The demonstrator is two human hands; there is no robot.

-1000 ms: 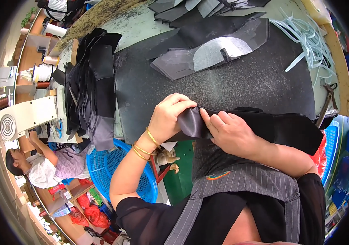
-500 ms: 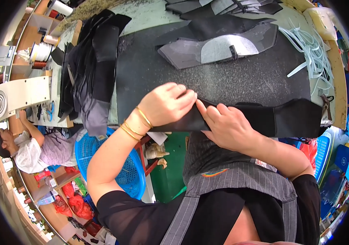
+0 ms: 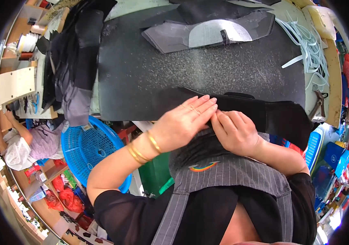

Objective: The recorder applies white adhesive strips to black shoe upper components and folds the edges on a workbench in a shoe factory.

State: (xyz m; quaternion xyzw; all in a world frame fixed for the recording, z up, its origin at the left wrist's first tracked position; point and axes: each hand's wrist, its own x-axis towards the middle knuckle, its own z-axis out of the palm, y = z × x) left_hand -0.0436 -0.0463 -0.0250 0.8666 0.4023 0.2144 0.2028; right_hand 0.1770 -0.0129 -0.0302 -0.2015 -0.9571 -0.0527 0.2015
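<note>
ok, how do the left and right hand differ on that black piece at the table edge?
The left hand lies flat, fingers straight and together, pressing down on the black fabric piece; the right hand is curled, fingertips pinching the piece's near edge. The left wrist wears gold bangles; the right wrist is bare. Both touch the same piece, side by side.

I am in a sewing workshop: my wide black speckled worktable (image 3: pixel 207 69) carries cut grey fabric panels (image 3: pixel 174 34), dark cloth pieces are stacked at its left (image 3: pixel 70 53), a cream-coloured sewing machine (image 3: pixel 6 87) stands beside a seated co-worker (image 3: pixel 17 145), and a round blue plastic basket (image 3: pixel 88 149) sits below.
</note>
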